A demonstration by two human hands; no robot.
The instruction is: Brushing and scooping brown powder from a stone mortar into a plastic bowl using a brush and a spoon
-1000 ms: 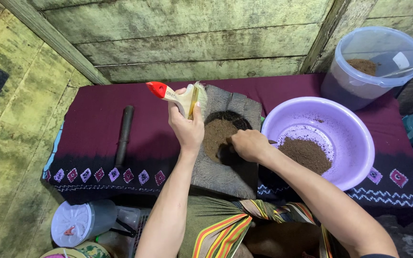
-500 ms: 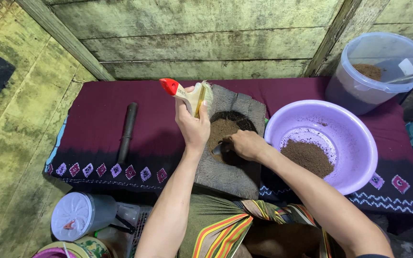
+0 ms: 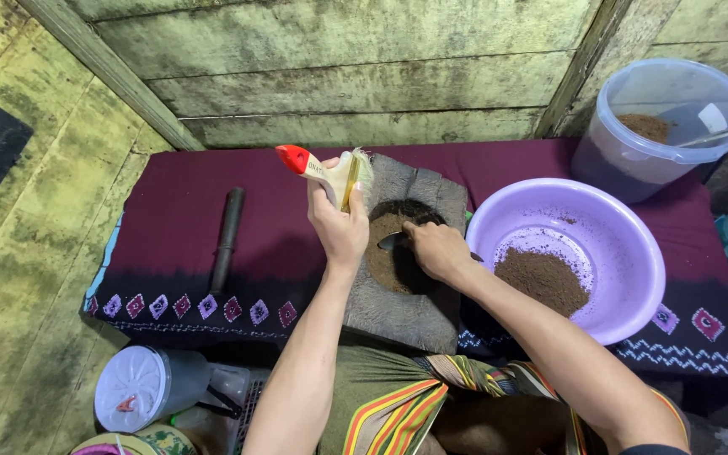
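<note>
A dark purple cloth (image 3: pixel 170 211) with a patterned near edge covers the low table. On its right side stands a big lilac basin (image 3: pixel 625 253) with a heap of brown powder (image 3: pixel 543 278) inside. In the middle lies a grey stone mortar (image 3: pixel 419 312), its hollow filled with the same brown powder. Far right is a clear plastic tub (image 3: pixel 634 160), also with some powder. On the left of the cloth lies a dark pestle (image 3: pixel 227 240). The left hand (image 3: pixel 340 227) is closed around a paintbrush (image 3: pixel 330 173) with a red handle tip, held above the far left edge of the mortar. The right hand (image 3: pixel 436 248) grips a metal spoon (image 3: pixel 391 241), the bowl of it in the powder of the mortar.
</note>
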